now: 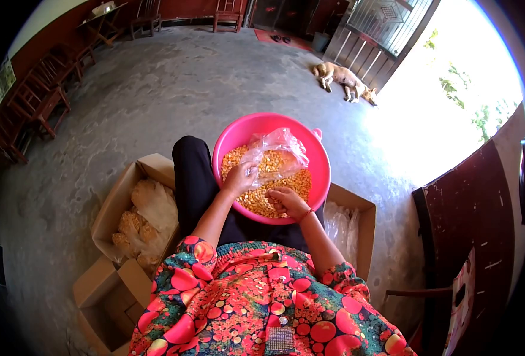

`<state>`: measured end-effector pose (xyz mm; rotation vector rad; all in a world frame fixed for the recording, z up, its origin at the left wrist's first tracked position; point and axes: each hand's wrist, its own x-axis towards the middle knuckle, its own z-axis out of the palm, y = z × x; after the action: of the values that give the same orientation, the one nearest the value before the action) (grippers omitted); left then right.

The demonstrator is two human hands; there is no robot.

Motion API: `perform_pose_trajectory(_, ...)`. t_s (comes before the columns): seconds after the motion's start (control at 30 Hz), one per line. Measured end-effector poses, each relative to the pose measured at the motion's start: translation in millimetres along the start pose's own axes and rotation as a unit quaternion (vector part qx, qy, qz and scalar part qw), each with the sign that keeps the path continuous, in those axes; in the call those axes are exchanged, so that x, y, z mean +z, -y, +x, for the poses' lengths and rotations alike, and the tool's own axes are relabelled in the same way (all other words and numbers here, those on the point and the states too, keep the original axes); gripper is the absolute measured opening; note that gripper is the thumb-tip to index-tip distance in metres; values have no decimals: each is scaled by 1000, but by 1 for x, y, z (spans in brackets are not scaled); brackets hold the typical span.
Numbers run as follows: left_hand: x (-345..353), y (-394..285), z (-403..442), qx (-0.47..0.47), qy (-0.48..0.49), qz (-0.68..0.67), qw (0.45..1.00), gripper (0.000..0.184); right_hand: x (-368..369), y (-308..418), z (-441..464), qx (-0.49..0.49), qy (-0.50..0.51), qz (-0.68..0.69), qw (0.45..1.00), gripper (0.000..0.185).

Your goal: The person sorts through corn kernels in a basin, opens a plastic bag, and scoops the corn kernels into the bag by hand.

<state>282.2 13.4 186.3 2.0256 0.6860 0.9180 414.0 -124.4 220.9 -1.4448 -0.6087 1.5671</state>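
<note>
A pink plastic basin (322, 178) rests on my lap, with loose yellow corn kernels (253, 204) spread over its bottom. My left hand (242, 179) is closed on the edge of a clear plastic bag (280, 145), which lies crumpled across the kernels and reaches toward the basin's far side. Low over the kernels, on the near right side, my right hand (288, 203) has its fingers curled in. What they hold, if anything, is hidden.
Left of my legs stands a cardboard box (111, 207) with bags of kernels (141, 222); an open box (96, 285) is nearer. Another box (366, 231) at my right holds clear bags (341, 225). A dog (342, 77) lies by the doorway. Wooden chairs (43, 101) line the wall.
</note>
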Motion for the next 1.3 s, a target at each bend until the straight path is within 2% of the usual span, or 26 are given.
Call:
perform_pose_trajectory(0.27,-3,-6,-1,-19,5,-4,1000,22,4,3,4,16,23,33,999,17)
perform_pose_trajectory(0.33,-4,-8,-1,-25,7,-6,1000,22,-6,9,20,-12,15,101,995,14)
perform_pose_trajectory(0.37,-4,-8,0,-34,14,-5,999,22,-7,21,25,-56,34,131,989,11)
perform_pose_trajectory(0.4,-4,-9,0,-42,21,-4,999,23,-6,34,34,-61,-59,195,977,12)
perform_pose_trajectory(0.43,-4,-8,0,-42,21,-3,999,23,7,48,30,-139,-88,274,948,18)
perform_pose_trajectory(0.47,-3,-6,0,-25,10,-6,1000,24,-8,45,45,-139,-88,275,947,18)
perform_pose_trajectory(0.5,-2,-4,-1,-9,-1,-9,1000,25,-34,35,66,-277,-119,-3,953,23)
perform_pose_trajectory(0.57,-1,-3,-1,0,-6,-7,1000,25,-5,71,39,-174,-205,-33,963,29)
perform_pose_trajectory(0.67,-2,-5,0,-1,-7,-8,1000,25,-6,57,33,-199,-186,-69,960,27)
perform_pose_trajectory(0.7,-3,-7,-1,-8,2,-10,1000,25,-7,50,26,-187,-139,-34,972,21)
perform_pose_trajectory(0.73,-3,-6,-1,-12,1,-10,1000,25,-11,38,25,-184,-138,-35,973,21)
perform_pose_trajectory(0.8,-2,-5,-1,-4,7,-7,1000,24,-25,6,35,-130,-179,-126,967,20)
perform_pose_trajectory(0.83,-3,-8,-1,-9,7,-8,1000,23,-29,-14,41,-145,-220,-263,928,21)
perform_pose_trajectory(0.9,-7,-15,-1,-38,21,-13,999,24,-18,-24,40,-159,-263,-507,805,21)
perform_pose_trajectory(0.93,-8,-16,-1,-66,36,-18,997,24,-11,-25,39,-159,-264,-505,806,21)
perform_pose_trajectory(1.0,-7,-15,-1,-61,39,-5,997,24,1,-27,37,-254,-217,-526,782,25)
perform_pose_trajectory(1.03,-6,-14,0,-57,36,7,998,24,10,-22,29,-199,-197,-583,762,30)
perform_pose_trajectory(1.07,-5,-12,1,-55,38,7,998,24,9,-24,31,-199,-199,-582,763,30)
perform_pose_trajectory(1.17,-5,-11,0,-37,34,0,999,23,8,-24,32,-222,-101,-610,754,30)
perform_pose_trajectory(1.3,-4,-9,0,-39,29,-2,999,23,9,-23,30,-215,-81,-594,771,30)
